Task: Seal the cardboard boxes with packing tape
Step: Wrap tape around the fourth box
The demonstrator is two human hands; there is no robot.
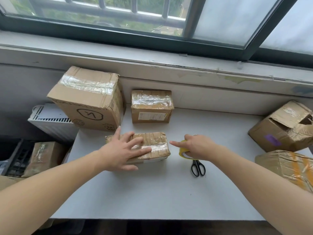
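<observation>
A small flat cardboard box [157, 141] lies on the white table [152, 192], with clear tape along its top seam. My left hand [123, 150] rests flat on this box, fingers spread and straight. Just right of the box, my right hand [196, 146] grips a roll of yellowish packing tape [183, 152] that stands on the table, with the forefinger pointing toward the box. Black-handled scissors [197, 167] lie just in front of the roll.
A large taped box [88, 99] stands at the back left and a smaller taped box [151, 106] at the back middle. A torn open box [284, 126] and a wrapped box [288, 167] sit at the right edge. A radiator [50, 122] and another box [44, 156] are left of the table.
</observation>
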